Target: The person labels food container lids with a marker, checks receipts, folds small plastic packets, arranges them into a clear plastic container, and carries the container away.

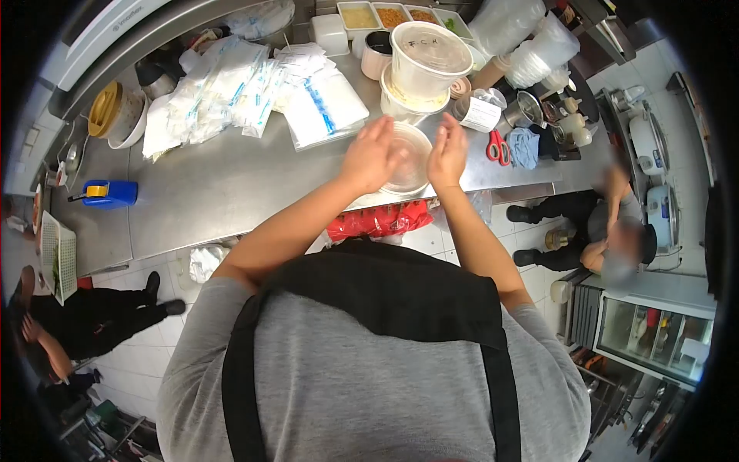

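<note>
Tub point(410, 165) at the clock's centre, lying on the steel counter point(254, 189) just in from the near edge, with 12 pointing away from the body. Showing a round, pale top, facing straight up; running about equally along every axis, as far as the cover of fingers is letting it show. Leaving depth impossible to tell from above.

Hovering at 9 o'clock with the left hand point(369, 154), uncurled, pointing its straightened fingers toward 1 and holding the thumb side over the rim. Holding the right hand point(448, 154) at 3 o'clock, palm turned inward, aiming its extended fingers roughly toward 12. Showing blurred in both hands, so leaving it impossible to tell fingers pressed together from fingers slightly apart; likewise any contact with the tub.

Standing just beyond, at 12: lower tub point(412, 102), bearing the upper tub point(431, 54). Sitting near 11:30: dark cup point(375, 65). Lying at 11: bag pack point(342, 115), its blue print running from 11 to 5. Resting at 2: labelled cup point(483, 114). Lying at 3: red scissors point(493, 148), just beside a blue cloth point(524, 148). Sitting well apart, near 9: tape dispenser point(115, 194), stretching from 9 to 3. Showing below the counter edge at 7: red packet point(381, 221).
</note>
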Available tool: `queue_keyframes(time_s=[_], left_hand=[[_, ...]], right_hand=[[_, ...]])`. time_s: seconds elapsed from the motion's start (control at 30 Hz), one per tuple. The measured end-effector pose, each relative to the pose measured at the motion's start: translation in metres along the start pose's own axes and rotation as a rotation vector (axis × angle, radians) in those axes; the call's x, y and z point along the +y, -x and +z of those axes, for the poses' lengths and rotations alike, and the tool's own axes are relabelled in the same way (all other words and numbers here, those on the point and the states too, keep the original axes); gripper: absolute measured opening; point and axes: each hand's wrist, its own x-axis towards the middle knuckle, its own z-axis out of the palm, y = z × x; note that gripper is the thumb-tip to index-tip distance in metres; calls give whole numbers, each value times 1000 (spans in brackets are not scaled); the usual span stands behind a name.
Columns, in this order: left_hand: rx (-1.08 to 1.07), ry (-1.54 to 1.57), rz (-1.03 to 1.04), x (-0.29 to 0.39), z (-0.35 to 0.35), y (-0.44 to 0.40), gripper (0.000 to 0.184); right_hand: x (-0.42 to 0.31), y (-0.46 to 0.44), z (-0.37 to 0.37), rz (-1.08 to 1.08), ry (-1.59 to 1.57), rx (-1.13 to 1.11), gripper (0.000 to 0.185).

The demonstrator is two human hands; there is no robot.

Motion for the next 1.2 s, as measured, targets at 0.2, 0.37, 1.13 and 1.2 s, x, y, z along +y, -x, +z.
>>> queue_keyframes(time_s=[0.2, 0.37, 1.13, 1.2], left_hand=[[69, 247, -209, -14, -14, 22, 49], [-164, 641, -571, 23, 2, 53, 42], [32, -80, 247, 112, 67, -9, 26], [122, -93, 217, 115, 77, -7, 26]], right_hand=[[-44, 51, -29, -196, 157, -158, 55], [-21, 37, -32, -216, 428, -348, 69], [166, -63, -142, -200, -177, -107, 17], [181, -71, -150, -242, -192, -171, 16]])
